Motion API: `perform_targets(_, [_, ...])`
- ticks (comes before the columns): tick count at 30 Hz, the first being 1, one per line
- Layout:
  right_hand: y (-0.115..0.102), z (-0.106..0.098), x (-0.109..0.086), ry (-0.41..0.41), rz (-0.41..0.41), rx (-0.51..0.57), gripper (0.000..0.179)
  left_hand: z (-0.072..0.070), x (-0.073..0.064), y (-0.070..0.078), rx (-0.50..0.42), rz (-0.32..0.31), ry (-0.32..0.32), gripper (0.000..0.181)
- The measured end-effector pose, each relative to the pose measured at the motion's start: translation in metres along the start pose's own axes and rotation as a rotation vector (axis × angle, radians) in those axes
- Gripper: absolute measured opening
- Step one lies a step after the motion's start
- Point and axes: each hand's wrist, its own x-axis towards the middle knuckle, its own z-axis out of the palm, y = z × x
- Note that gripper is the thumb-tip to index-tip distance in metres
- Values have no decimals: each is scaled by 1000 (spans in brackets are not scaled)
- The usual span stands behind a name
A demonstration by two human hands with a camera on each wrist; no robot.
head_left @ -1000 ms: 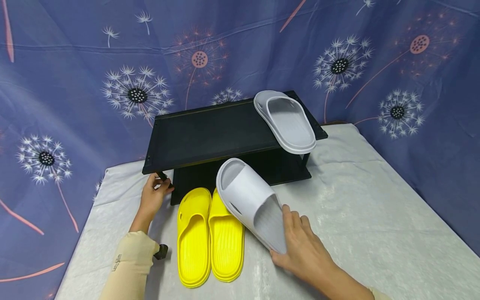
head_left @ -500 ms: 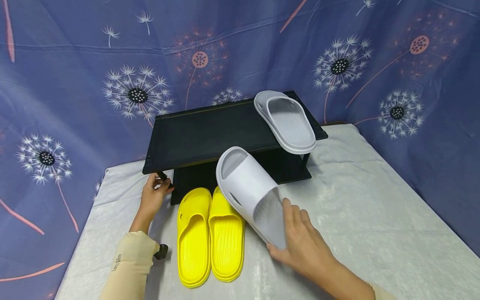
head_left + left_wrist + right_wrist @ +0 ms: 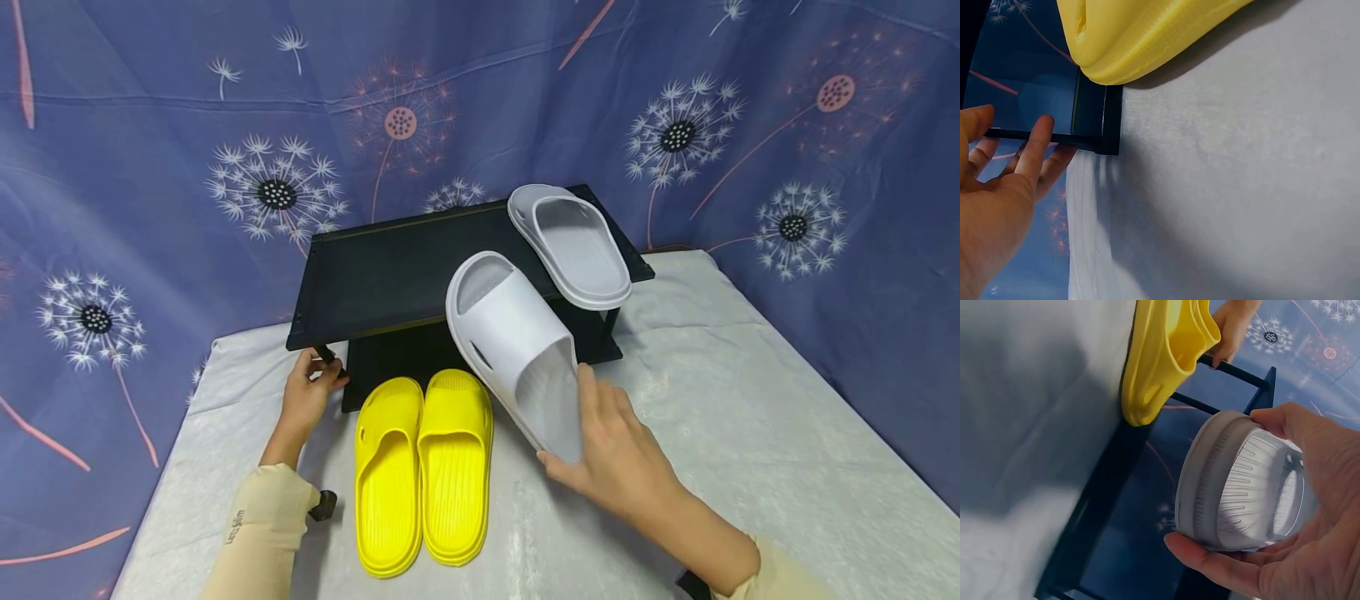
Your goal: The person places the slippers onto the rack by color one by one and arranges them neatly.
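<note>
In the head view, my right hand (image 3: 618,450) grips a light grey slipper (image 3: 510,321) by its heel end. The slipper is raised and tilted, its toe overlapping the front edge of a black two-tier shoe rack (image 3: 390,279). In the right wrist view, thumb and fingers clasp both sides of the heel (image 3: 1200,481). My left hand (image 3: 306,392) holds the rack's left post, and the left wrist view shows fingers around that thin bar (image 3: 1010,134). A matching grey slipper (image 3: 588,258) lies on the top shelf's right end, toe to the back.
Two yellow slippers, a left one (image 3: 388,492) and a right one (image 3: 453,475), stand side by side before the rack, toes close to its lower shelf (image 3: 405,354). White cloth (image 3: 750,417) covers the table. A blue dandelion-print curtain (image 3: 487,100) hangs behind.
My right hand has lifted the grey slipper up and slightly right, toward the top shelf, uncovering the right yellow slipper's toe. The left hand stays on the post.
</note>
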Motion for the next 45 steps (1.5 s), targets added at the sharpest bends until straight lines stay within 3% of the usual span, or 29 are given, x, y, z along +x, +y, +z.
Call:
perform_targets(7, [-3, -5, 13, -3, -27, 7, 106, -1, -4, 5, -9, -13, 1, 27])
perform_targets(14, [-7, -8, 20, -15, -25, -16, 107, 0, -2, 0, 3, 4, 10, 22])
perform_targets(23, [-8, -12, 32, 43, -86, -23, 105, -1, -2, -2, -2, 20, 7, 22])
perform_targets(40, [-9, -21, 54, 44, -79, 10, 102, -1, -6, 13, -50, -42, -12, 24])
perform_targets(45, [-10, -23, 61, 17, -56, 37, 103, 0, -4, 7, -44, -34, -10, 24])
